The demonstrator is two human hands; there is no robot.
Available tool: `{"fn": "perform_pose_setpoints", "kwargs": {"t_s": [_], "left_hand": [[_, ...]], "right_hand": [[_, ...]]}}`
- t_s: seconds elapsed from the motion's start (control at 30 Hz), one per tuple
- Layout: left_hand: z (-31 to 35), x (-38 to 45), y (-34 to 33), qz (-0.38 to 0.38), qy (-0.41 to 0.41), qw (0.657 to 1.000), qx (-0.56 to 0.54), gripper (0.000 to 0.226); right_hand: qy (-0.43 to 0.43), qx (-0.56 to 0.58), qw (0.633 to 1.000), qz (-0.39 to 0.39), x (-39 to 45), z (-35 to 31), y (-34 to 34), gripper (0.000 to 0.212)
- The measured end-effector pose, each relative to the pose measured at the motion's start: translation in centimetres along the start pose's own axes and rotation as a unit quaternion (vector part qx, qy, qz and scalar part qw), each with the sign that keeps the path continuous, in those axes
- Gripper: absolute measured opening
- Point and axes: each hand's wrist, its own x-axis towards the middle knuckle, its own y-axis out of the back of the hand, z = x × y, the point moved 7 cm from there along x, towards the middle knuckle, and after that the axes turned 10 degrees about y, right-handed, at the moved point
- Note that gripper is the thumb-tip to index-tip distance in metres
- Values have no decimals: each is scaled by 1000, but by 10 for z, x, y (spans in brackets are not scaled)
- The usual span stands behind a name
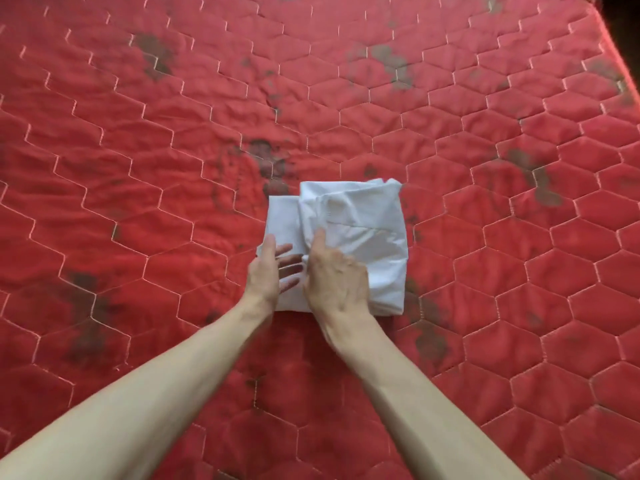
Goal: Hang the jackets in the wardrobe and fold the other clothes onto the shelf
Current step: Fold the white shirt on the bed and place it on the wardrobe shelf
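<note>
With straight left fingers (289, 263) slid under the fold and the right hand (334, 275) pressing flat on top, the white garment (367, 237) on the red mattress (138, 168) probably wants its edges squared before lifting.

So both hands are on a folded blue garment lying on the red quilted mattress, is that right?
Not quite: the garment is white, not blue. The head view shows it folded on the red quilted mattress, with the left hand and right hand both on it.
</note>
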Motion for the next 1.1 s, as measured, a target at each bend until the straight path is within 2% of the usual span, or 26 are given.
{"fn": "perform_pose_setpoints", "kwargs": {"t_s": [0.03,0.1,0.17,0.23,0.3,0.37,0.43,0.47,0.5,0.53,0.57,0.6,0.63,0.67,0.7,0.73,0.77,0.83,1.0,1.1], "left_hand": [[1,5,3,-11,35,999,-19,52],[2,13,13,-18,60,998,10,48],[10,26,30,7,-1,994,107,35],[16,33,44,37,-83,978,186,13],[14,36,54,50,-95,977,186,11],[10,38,59,49,-82,980,173,15],[9,38,59,74,-78,966,234,29],[10,37,61,118,-81,940,309,33],[13,33,62,178,-102,897,392,37],[19,25,59,231,-156,846,455,47],[29,13,49,262,-247,791,495,58],[36,4,35,255,-350,734,523,62],[34,1,19,217,-432,679,553,60],[27,3,6,169,-481,629,587,55],[15,9,-1,128,-500,592,619,51],[4,18,-3,97,-489,569,654,51],[-6,26,0,76,-468,555,683,55],[-18,41,15,51,-443,551,705,62],[-18,56,37,16,-457,554,695,67],[-18,54,35,7,-459,551,697,67]], "right_hand": [[14,-3,1000,-14,2,-12,-12,59],[49,16,998,-39,4,-34,-36,68],[85,45,993,-66,1,-50,-59,75],[105,74,990,-61,-3,-55,-73,69],[117,123,986,1,-9,-45,-73,63],[108,155,976,107,-11,-18,-60,50],[63,151,969,185,-6,23,-50,47],[39,129,972,192,-1,44,-49,49],[26,96,978,182,7,60,-49,52],[25,61,985,157,16,74,-53,55],[36,27,991,124,25,84,-60,58],[50,-1,995,83,32,92,-69,62],[62,-21,997,48,38,99,-79,66],[70,-31,997,29,40,105,-88,69],[76,-34,996,26,41,109,-96,71],[76,-35,996,28,41,113,-101,72],[75,-33,996,33,41,116,-106,71],[71,-24,996,50,42,118,-110,70],[95,2,989,114,42,117,-107,67],[129,46,983,119,39,121,-105,70]]}}
